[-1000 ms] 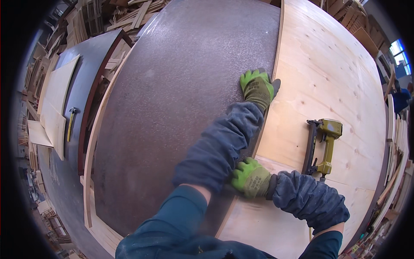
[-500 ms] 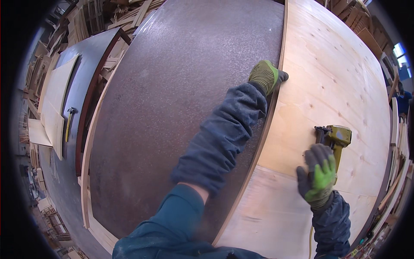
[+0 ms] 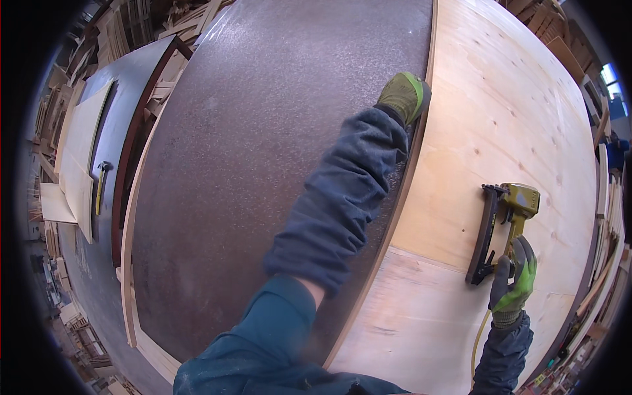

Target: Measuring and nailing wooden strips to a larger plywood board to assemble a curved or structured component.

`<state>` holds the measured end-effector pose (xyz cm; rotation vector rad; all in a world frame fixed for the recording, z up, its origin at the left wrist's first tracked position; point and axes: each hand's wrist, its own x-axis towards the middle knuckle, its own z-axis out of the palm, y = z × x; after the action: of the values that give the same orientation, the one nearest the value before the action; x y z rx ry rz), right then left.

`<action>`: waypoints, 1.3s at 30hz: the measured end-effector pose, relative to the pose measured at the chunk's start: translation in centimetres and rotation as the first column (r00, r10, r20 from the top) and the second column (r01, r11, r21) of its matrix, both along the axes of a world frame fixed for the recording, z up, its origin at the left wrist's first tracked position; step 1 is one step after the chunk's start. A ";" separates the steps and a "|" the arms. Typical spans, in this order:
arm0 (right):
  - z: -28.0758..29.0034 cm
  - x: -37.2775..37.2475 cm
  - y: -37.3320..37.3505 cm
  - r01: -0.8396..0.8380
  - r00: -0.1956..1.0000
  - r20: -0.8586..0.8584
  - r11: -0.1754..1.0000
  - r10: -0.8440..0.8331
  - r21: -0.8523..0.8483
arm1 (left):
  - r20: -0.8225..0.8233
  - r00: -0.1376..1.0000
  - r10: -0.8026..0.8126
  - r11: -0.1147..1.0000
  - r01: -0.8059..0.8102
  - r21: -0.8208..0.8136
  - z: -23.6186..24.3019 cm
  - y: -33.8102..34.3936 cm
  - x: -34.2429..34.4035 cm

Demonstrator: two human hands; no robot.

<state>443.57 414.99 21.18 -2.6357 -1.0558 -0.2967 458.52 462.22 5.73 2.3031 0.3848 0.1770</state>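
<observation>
My gloved left hand [image 3: 403,94] is stretched forward, its fingers curled and partly hidden at the long wooden strip [image 3: 375,270] along the seam. That strip lies between a dark, speckled panel [image 3: 217,197] and a pale plywood surface [image 3: 494,99]. On the plywood, a yellow-and-black nail gun [image 3: 520,197] lies with a yellow hose running toward me. Around the lower end of its handle, my gloved right hand [image 3: 513,283] has its fingers curved and apart.
At left, a grey board [image 3: 131,66] holds pale plywood sheets [image 3: 82,158] and a yellow-handled hammer [image 3: 102,184]. Another long timber strip [image 3: 131,237] runs down the dark panel's left side. Stacked wood offcuts [image 3: 112,36] surround the work surfaces, and a blue shape [image 3: 615,151] shows at far right.
My left hand has slid forward along the strip. My right hand has left the seam and moved right onto the nail gun's handle end.
</observation>
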 end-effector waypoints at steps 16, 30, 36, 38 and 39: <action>-1.7 5.6 23.5 -0.728 0.680 -0.063 0.663 0.730 -0.175 | -0.110 0.992 0.066 0.339 -0.126 -0.932 0.3 -0.1 1.7; -3.0 5.5 27.9 -0.836 0.531 0.011 0.526 0.847 -0.155 | 0.232 0.970 0.070 -0.063 0.236 -0.970 2.5 -0.9 -3.3; -3.6 5.5 27.4 -0.824 0.556 0.037 0.556 0.830 -0.111 | 0.262 0.959 0.110 0.023 0.261 -0.965 0.8 -3.0 -2.6; -3.8 5.6 27.4 -0.818 0.564 0.025 0.562 0.826 -0.119 | 0.060 0.990 0.129 0.048 0.054 -0.997 1.0 -3.0 -2.4; -3.8 5.5 27.3 -0.816 0.568 0.008 0.565 0.823 -0.126 | 0.028 0.992 0.123 0.069 0.020 -0.997 0.9 -2.9 -2.2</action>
<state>449.09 442.33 17.37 -1.8855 -2.2225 -0.1024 456.30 459.29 6.66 0.7979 0.3500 0.0184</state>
